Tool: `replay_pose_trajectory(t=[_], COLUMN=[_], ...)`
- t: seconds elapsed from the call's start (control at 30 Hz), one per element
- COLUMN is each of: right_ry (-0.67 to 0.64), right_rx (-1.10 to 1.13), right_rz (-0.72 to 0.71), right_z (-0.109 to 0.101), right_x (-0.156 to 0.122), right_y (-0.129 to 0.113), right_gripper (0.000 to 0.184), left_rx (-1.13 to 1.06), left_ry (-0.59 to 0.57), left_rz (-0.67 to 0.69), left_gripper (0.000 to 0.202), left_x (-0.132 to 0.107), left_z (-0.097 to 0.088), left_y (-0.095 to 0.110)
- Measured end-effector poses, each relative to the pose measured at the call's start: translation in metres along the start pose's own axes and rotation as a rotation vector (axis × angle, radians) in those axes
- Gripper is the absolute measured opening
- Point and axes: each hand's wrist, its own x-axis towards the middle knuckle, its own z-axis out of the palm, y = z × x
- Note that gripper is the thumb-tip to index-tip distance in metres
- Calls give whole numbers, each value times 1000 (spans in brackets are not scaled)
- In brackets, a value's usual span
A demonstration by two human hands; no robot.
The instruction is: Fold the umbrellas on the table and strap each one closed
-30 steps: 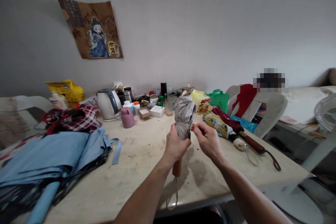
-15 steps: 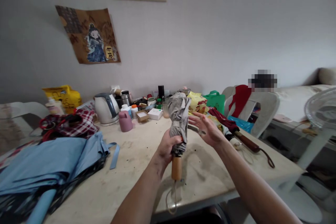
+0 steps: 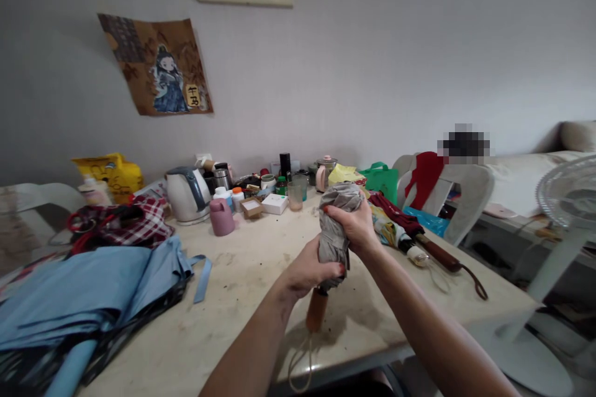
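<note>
A folded grey umbrella [image 3: 333,242] is held between my two hands over the table, tilted with its top to the right. Its wooden handle [image 3: 316,310] points down toward me, and a thin cord loop [image 3: 300,363] hangs from the end. My left hand [image 3: 310,270] is wrapped round the lower part of the cloth, just above the handle. Higher up, my right hand [image 3: 352,221] grips the cloth near the top, thumb across the front. The fingers behind the umbrella are hidden.
On the left lies a loosely folded blue umbrella [image 3: 93,291]. A dark red umbrella [image 3: 395,214] and a patterned one [image 3: 388,229] lie to the right. Along the back stand a kettle [image 3: 186,195], a pink cup [image 3: 221,217] and a white box [image 3: 274,203]. A fan [image 3: 563,192] stands at the right.
My right hand has gone from open beside the grey umbrella to closed round its upper part. The umbrella has tilted, its top moving right and down. My left hand keeps its hold.
</note>
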Motion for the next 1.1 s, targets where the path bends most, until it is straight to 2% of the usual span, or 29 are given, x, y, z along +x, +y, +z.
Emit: replay_pose_trajectory(t=[0.03, 0.07, 0.13, 0.2, 0.27, 0.33, 0.43, 0.5, 0.63, 0.7, 0.77, 0.8, 0.87, 0.93, 1.0, 1.1], right_ry=[-1, -3, 7, -1, -65, -159, -276, -344, -533, -503, -375, -318, -282, -326, -422, -497], right_rx=[-28, -64, -128, -95, 51, 188, 234, 240, 273, 230, 190, 186, 192, 200, 229, 287], right_rz=[-19, -51, -122, -79, 82, 195, 181, 178, 277, 292, 251, 229, 206, 190, 191, 263], right_z=[0, 0, 1, 0, -2, -6, -10, -12, -14, -14, -13, -12, -11, -11, -11, -15], right_x=[-2, -4, -7, -8, -7, -7, -10, -13, -18, -18, -18, -17, -17, -17, -16, -13], right_y=[-1, -2, -3, -5, -8, -13, -22, -27, -26, -20, -15, -13, -13, -16, -19, -15], right_gripper=[53, 54, 60, 59, 46, 38, 40, 42, 52, 49, 44, 42, 37, 32, 34, 42], left_rx=[-54, -81, -37, 19, -34, -130, -204, -235, -290, -258, -210, -198, -215, -257, -292, -328], left_ry=[-70, -90, 12, 106, 39, -119, -286, -322, -258, -195, -138, -132, -184, -261, -287, -288], left_rz=[-21, -31, -25, -29, -71, -103, -101, -105, -102, -84, -53, -37, -13, -12, -22, -39], left_gripper=[48, 48, 40, 29, 27, 31, 38, 37, 26, 20, 18, 20, 29, 41, 48, 40], left_x=[-1, -1, -2, -1, -2, -4, -8, -9, -8, -6, -6, -6, -7, -9, -9, -9], left_z=[-1, -1, 1, 3, 4, 3, 0, -2, 0, 3, 5, 5, 5, 4, 3, 2], left_y=[1, 2, 1, 0, -1, -1, -2, -3, -6, -5, -3, -2, -1, -2, -5, -8])
